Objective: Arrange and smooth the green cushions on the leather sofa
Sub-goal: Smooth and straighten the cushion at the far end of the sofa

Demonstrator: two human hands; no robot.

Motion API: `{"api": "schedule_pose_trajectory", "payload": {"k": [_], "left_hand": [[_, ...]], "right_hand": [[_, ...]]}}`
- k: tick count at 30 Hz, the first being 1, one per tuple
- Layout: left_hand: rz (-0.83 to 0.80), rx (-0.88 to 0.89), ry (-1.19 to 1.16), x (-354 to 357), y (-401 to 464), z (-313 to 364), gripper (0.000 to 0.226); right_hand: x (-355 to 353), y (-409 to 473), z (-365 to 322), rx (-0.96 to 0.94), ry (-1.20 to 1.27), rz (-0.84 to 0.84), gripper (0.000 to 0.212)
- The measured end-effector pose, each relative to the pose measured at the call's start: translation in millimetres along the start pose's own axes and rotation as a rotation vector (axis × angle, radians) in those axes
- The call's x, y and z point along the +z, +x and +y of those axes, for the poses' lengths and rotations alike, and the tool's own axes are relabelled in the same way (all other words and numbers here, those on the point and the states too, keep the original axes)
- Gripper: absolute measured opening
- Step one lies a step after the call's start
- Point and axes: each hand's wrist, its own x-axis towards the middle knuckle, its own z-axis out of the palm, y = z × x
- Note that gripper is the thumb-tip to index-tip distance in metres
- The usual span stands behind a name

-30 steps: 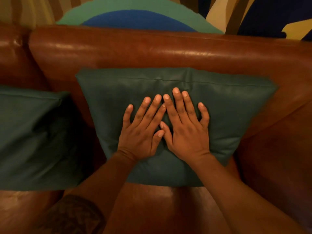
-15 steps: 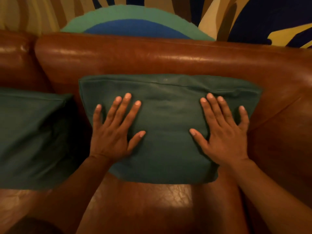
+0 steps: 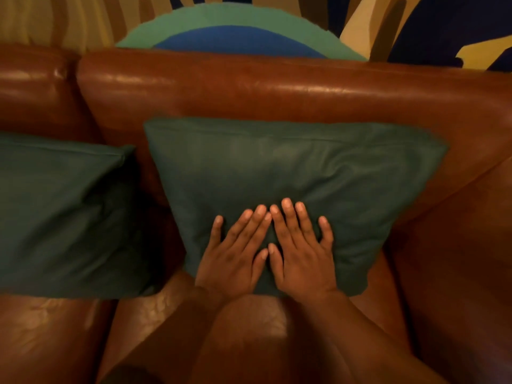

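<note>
A dark green cushion (image 3: pixel 291 173) leans against the backrest of the brown leather sofa (image 3: pixel 249 90), near its right armrest. My left hand (image 3: pixel 235 259) and my right hand (image 3: pixel 302 253) lie flat, side by side, on the lower middle of this cushion, fingers spread and pointing up, thumbs nearly touching. Neither hand grips anything. A second green cushion (image 3: pixel 61 214) leans on the sofa back to the left, apart from the first by a narrow gap.
The sofa's right armrest (image 3: pixel 457 259) rises close beside the cushion. The seat (image 3: pixel 55 336) lies in front of both cushions. Behind the sofa hangs a wall with green, blue and yellow shapes (image 3: pixel 235 26).
Half a second ago my hands were spread wide apart near the cushion's sides; now they are back together at its lower middle.
</note>
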Motion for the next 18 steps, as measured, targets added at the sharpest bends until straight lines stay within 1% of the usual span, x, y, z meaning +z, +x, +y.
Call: {"api": "schedule_pose_trajectory", "payload": {"k": [4,10,15,18], "left_hand": [[0.103,0.056,-0.008,16,16,-10,0.070],[0.091,0.235,0.086,15,11,-43,0.073],[0.064,0.223,0.079,1,8,-45,0.073],[0.058,0.200,0.067,-14,3,-49,0.073]], "right_hand": [[14,11,10,-0.042,-0.057,0.077,0.078],[12,4,38,-0.221,-0.099,0.129,0.068],[-5,-1,61,-0.305,-0.112,0.125,0.068],[-15,-12,81,-0.267,-0.118,0.129,0.071]]}}
